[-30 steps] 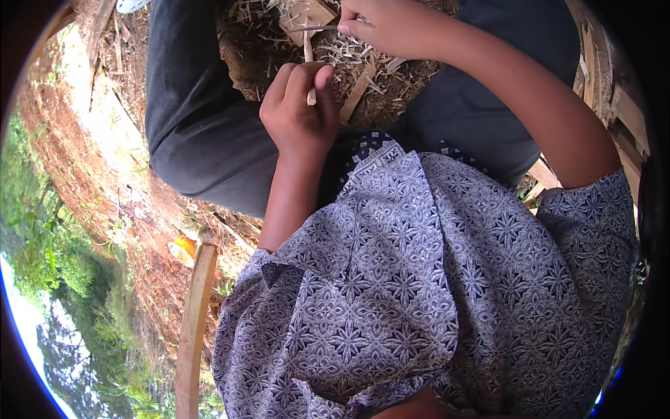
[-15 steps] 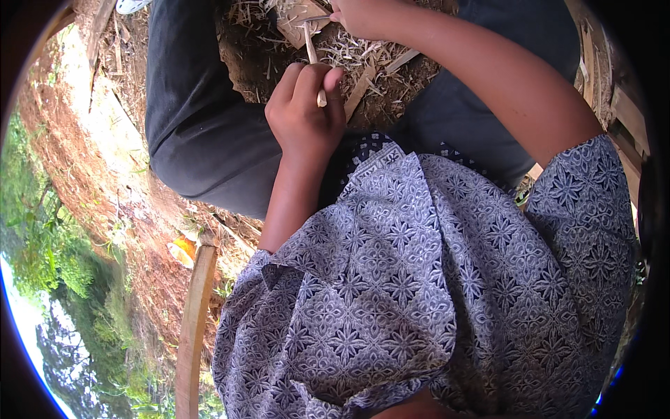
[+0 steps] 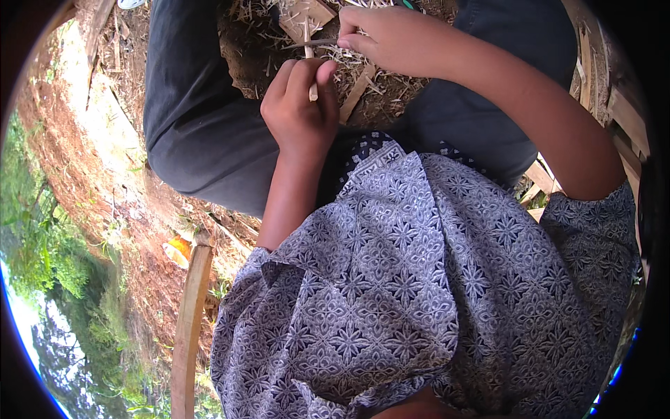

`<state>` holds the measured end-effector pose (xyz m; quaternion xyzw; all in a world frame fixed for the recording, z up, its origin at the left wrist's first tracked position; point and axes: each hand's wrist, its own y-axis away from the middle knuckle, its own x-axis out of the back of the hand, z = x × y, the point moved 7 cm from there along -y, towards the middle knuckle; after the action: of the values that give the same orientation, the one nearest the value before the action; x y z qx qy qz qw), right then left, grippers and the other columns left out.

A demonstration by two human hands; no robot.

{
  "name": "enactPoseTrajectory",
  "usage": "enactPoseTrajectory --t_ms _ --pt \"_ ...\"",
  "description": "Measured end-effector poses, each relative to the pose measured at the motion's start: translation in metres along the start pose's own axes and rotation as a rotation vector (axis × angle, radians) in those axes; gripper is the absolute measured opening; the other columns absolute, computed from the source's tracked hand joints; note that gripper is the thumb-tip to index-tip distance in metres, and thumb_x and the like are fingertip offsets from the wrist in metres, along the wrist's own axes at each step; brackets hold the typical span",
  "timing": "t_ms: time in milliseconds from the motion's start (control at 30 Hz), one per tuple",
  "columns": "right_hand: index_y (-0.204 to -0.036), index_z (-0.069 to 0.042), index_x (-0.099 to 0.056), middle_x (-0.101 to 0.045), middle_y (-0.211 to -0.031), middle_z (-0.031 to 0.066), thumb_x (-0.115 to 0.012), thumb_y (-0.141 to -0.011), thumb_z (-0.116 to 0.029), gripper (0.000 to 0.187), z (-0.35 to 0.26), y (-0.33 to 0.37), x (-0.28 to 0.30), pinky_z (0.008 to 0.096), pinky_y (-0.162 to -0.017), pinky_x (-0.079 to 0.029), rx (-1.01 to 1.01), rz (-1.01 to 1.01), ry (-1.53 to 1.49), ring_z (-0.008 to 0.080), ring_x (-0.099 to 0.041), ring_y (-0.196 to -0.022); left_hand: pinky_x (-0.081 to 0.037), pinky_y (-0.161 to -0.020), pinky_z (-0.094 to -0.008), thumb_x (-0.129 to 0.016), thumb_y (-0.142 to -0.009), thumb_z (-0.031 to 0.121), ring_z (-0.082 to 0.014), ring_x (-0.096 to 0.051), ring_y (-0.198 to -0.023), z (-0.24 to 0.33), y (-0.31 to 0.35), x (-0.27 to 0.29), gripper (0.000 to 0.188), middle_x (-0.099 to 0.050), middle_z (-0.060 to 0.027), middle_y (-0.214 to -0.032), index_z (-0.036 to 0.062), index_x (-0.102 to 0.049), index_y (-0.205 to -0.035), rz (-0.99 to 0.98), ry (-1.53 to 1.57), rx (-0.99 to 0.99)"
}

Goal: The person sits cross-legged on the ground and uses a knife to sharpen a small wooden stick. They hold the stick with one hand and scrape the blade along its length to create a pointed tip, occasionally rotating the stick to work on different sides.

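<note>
My left hand (image 3: 301,105) is closed round a slim pale wooden stick (image 3: 308,43), whose lower end pokes out below the fingers. The stick's far end reaches a flat piece of wood (image 3: 296,21) on the ground. In my right hand (image 3: 380,38) is a knife, its fingers closed round the handle, which they hide. The narrow dark blade (image 3: 315,43) lies across the stick, just beyond my left fingers.
Wood shavings (image 3: 419,66) litter the soil between my bent legs. A wood offcut (image 3: 357,91) lies near my left hand. At left stands a wooden post (image 3: 190,328), beside an orange object (image 3: 179,250) on reddish ground. Planks (image 3: 628,119) lie at far right.
My right hand and the knife have come nearer, the blade moving down the stick toward my left hand. The left hand has shifted slightly left and still grips the stick.
</note>
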<state>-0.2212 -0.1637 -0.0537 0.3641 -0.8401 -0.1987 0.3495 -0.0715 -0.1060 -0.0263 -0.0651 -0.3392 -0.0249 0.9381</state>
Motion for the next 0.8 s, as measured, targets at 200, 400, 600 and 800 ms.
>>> enactPoseTrajectory --t_ms 200,400,600,800 --pt "-0.118 -0.001 -0.059 -0.071 -0.088 0.0263 -0.058 -0.101 -0.025 0.029 0.008 -0.017 -0.018 0.0522 -0.072 -0.053 -0.015 0.08 0.026 0.0452 -0.069 -0.079 -0.049 -0.06 -0.0356 -0.066 -0.098 0.008 -0.0277 -0.063 -0.064 -0.001 -0.001 -0.001 0.012 -0.064 -0.0113 -0.075 0.0016 -0.066 -0.088 -0.011 -0.047 -0.007" --pt "-0.104 -0.003 -0.064 -0.071 -0.09 0.0258 -0.058 -0.101 -0.027 0.025 0.084 -0.065 -0.044 0.0541 -0.075 -0.053 -0.148 0.277 0.027 0.045 -0.07 -0.084 -0.05 -0.058 -0.034 -0.068 -0.098 0.01 -0.0251 -0.065 -0.062 0.003 -0.002 -0.004 0.012 -0.065 -0.0098 -0.072 0.0022 -0.068 -0.089 0.003 -0.045 -0.023" --pt "-0.105 -0.002 -0.063 -0.071 -0.093 0.0251 -0.058 -0.101 -0.027 0.026 0.026 -0.022 -0.001 0.0499 -0.076 -0.053 -0.066 0.202 -0.134 0.0423 -0.07 -0.088 -0.051 -0.061 -0.0315 -0.065 -0.1 0.01 -0.0228 -0.066 -0.063 -0.006 0.001 0.001 0.014 -0.067 -0.0104 -0.074 0.0015 -0.068 -0.089 0.048 0.022 0.017" --pt "-0.105 -0.008 -0.06 -0.067 -0.08 0.0144 -0.058 -0.104 -0.03 0.023 0.016 -0.002 -0.019 0.0441 -0.067 -0.05 0.059 0.118 0.007 0.0308 -0.066 -0.069 -0.05 -0.058 -0.0376 -0.072 -0.093 0.008 -0.0323 -0.064 -0.065 -0.006 0.001 -0.003 0.007 -0.065 -0.0121 -0.077 0.0038 -0.067 -0.09 0.009 0.035 0.025"
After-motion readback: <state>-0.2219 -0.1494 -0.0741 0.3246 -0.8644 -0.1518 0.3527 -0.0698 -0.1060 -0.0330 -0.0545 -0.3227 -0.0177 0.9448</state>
